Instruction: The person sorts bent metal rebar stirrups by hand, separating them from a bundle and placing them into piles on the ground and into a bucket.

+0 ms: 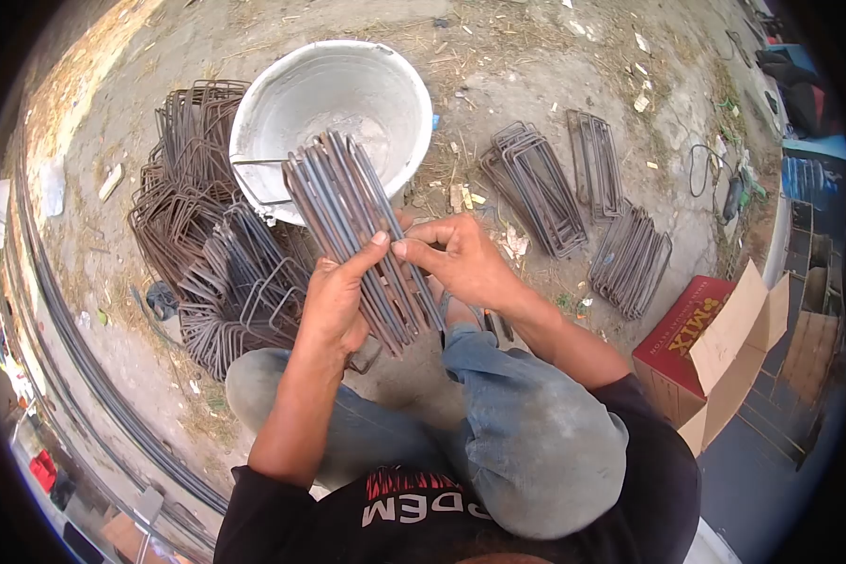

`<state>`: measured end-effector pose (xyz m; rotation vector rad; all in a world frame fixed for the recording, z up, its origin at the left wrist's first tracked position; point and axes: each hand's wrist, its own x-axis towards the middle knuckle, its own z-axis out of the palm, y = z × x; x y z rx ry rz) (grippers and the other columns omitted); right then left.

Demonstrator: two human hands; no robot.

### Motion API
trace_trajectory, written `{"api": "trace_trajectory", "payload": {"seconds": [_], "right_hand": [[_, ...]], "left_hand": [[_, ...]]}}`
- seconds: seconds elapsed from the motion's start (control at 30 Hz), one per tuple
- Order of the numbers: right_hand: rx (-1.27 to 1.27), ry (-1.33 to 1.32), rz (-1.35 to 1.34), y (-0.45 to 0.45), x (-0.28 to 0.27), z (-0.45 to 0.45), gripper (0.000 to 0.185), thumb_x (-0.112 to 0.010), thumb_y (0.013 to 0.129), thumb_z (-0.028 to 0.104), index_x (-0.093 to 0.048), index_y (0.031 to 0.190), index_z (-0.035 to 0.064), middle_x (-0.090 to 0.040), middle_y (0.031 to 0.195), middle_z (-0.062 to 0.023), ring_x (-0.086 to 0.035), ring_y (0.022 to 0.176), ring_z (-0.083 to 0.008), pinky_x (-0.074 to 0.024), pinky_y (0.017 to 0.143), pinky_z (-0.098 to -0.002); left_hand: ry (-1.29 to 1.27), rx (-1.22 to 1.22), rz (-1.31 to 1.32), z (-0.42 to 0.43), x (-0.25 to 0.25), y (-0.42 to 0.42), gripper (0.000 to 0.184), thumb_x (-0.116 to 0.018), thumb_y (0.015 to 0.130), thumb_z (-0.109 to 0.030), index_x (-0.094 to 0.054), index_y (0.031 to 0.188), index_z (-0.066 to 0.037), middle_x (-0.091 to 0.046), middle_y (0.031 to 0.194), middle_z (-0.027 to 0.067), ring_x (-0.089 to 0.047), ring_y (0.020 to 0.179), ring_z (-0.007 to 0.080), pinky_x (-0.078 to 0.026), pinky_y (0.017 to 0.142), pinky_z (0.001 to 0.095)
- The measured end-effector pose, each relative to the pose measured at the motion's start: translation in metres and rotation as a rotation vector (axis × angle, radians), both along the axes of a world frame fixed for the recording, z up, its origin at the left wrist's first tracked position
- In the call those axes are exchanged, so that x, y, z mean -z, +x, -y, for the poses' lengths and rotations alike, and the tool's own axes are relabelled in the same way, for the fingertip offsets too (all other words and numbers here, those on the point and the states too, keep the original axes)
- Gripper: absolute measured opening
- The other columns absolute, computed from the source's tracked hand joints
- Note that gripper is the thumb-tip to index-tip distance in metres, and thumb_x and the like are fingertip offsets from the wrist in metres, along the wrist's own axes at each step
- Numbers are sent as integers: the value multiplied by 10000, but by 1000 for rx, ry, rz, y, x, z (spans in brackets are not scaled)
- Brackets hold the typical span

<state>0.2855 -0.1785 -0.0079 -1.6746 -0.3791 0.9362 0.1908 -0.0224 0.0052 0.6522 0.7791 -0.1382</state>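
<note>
A bundle of bent steel stirrups [343, 211] is held up over my lap, its far end overlapping the near rim of a white basin [263, 94]. My left hand [338, 296] is closed around the bundle's left side, thumb on top. From the right, my right hand [461, 256] pinches at the bundle's right edge with thumb and forefinger; its fingertips meet the bars near my left thumb. One stirrup [258, 162] sticks out to the left of the bundle, across the basin's rim. The undersides of both hands are hidden.
A large heap of rusty stirrups [193, 207] lies left of the basin. Smaller stacks of stirrups [536, 188] lie on the ground to the right. An open cardboard box [705, 348] stands by my right elbow. Long bars [94, 367] run along the left.
</note>
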Motion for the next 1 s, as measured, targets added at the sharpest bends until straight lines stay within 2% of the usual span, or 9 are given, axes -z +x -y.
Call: {"api": "trace_trajectory", "payload": {"seconds": [0.1, 0.3, 0.4, 0.47, 0.53, 0.63, 0.77, 0.87, 1.0], "right_hand": [[26, 33, -45, 2, 4, 5, 259, -736, 963, 233, -791, 977, -20, -720, 764, -39, -596, 736, -74, -500, 685, -296], [-45, 19, -34, 3, 9, 7, 228, -706, 981, 202, -791, 925, -2, -715, 756, -36, -589, 715, -79, -501, 678, -287], [-88, -158, -48, 21, -7, 20, 210, -690, 986, 184, -772, 956, -7, -712, 759, -34, -621, 698, -103, -510, 665, -282], [108, 35, -172, 46, -6, 53, 211, -669, 995, 181, -744, 977, -16, -704, 758, -32, -637, 658, -127, -515, 634, -280], [323, -98, -98, 85, -34, 97, 225, -652, 1006, 202, -724, 937, 1, -678, 736, -41, -613, 623, -113, -506, 596, -270], [591, -284, 273, 153, -24, 190, 241, -647, 1005, 196, -750, 966, -18, -688, 725, -32, -639, 633, -94, -508, 583, -256], [468, -1005, 824, 233, 48, 271, 314, -644, 950, 277, -772, 951, -10, -758, 872, -208, -730, 764, -368, -564, 709, -449], [489, -1278, 896, 247, 132, 291, 325, -657, 932, 331, -768, 929, 26, -737, 959, -250, -731, 877, -400, -564, 793, -487], [523, -1411, 658, 234, 184, 280, 375, -660, 913, 380, -766, 1024, 39, -724, 1066, -264, -688, 1036, -458, -548, 893, -522]], "left_hand": [[45, 6, -19, 5, 0, 1, 357, -669, 981, -140, -625, 1293, 29, -718, 1140, 128, -719, 890, 207, -639, 713, 381], [9, 93, 1, 0, 10, -2, 372, -654, 1000, -169, -605, 1330, -5, -679, 1236, 152, -690, 1034, 218, -645, 799, 419], [11, 19, -5, 7, 2, 3, 465, -645, 1002, -166, -537, 1388, 69, -619, 1346, 215, -683, 1108, 322, -642, 793, 436], [9, 41, 23, 5, 1, 2, 512, -630, 1013, -184, -488, 1430, 77, -573, 1402, 241, -644, 1185, 371, -631, 837, 466], [15, 58, 35, -1, 0, 1, 546, -603, 1029, -203, -441, 1471, 73, -533, 1450, 252, -617, 1238, 392, -625, 870, 479], [23, 65, 33, -8, -2, -2, 567, -564, 1050, -222, -394, 1513, 58, -503, 1486, 248, -602, 1266, 383, -623, 894, 478], [8, 36, 22, -11, 0, -3, 576, -567, 1049, -226, -386, 1517, 57, -508, 1476, 249, -606, 1259, 382, -624, 894, 479], [-8, -7, 18, -10, 3, 1, 562, -593, 1034, -205, -416, 1490, 71, -532, 1442, 269, -619, 1239, 397, -622, 892, 491], [6, 33, 9, -8, 6, 4, 582, -565, 1049, -221, -373, 1520, 61, -502, 1477, 253, -604, 1262, 384, -622, 905, 487]]}}
